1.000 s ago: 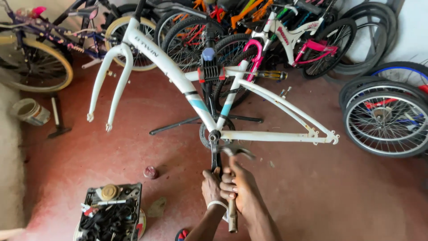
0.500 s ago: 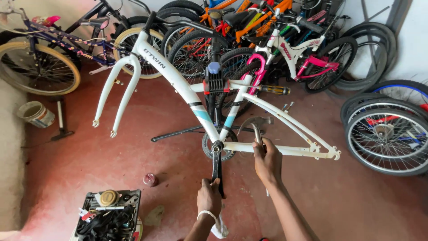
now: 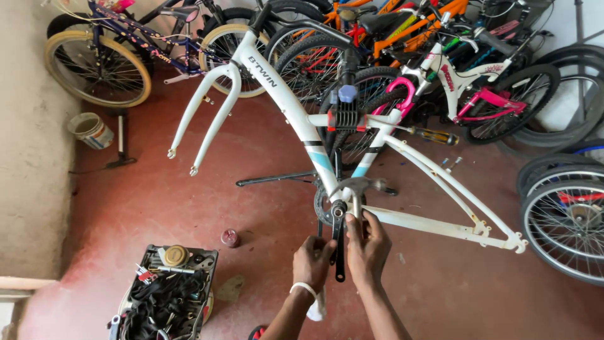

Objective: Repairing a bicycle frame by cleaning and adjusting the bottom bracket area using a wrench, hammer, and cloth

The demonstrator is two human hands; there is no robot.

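I see the white frame [image 3: 296, 113] clamped in a repair stand, its fork hanging free at the left and the rear stays running down to the right. The black crank [image 3: 339, 249] hangs straight down from the bottom bracket, in front of a small toothed chainring. My left hand [image 3: 313, 261] is curled around the crank about halfway down, a white band or rag at the wrist. My right hand [image 3: 367, 247] is closed on the handle of a hammer [image 3: 360, 187], gripping close under the steel head, which sits just beside the bottom bracket (whether it touches the frame I cannot tell).

I judge the crank stiff, smooth and probably greasy, so it is best held around the flat of the arm, away from the chainring teeth. The hammer looks head-heavy; taken this high up it should be easy to control but will give little swing. The frame seems rigid painted tubing, light for its bulk, and may rock in the clamp.

A red concrete floor lies below, matte and dusty. A crate [image 3: 167, 296] of black rubber and tools stands at lower left, a small tin [image 3: 229, 237] near it, a screwdriver [image 3: 434, 135] resting by the seat tube. Bicycles and spoked wheels line the back and right.
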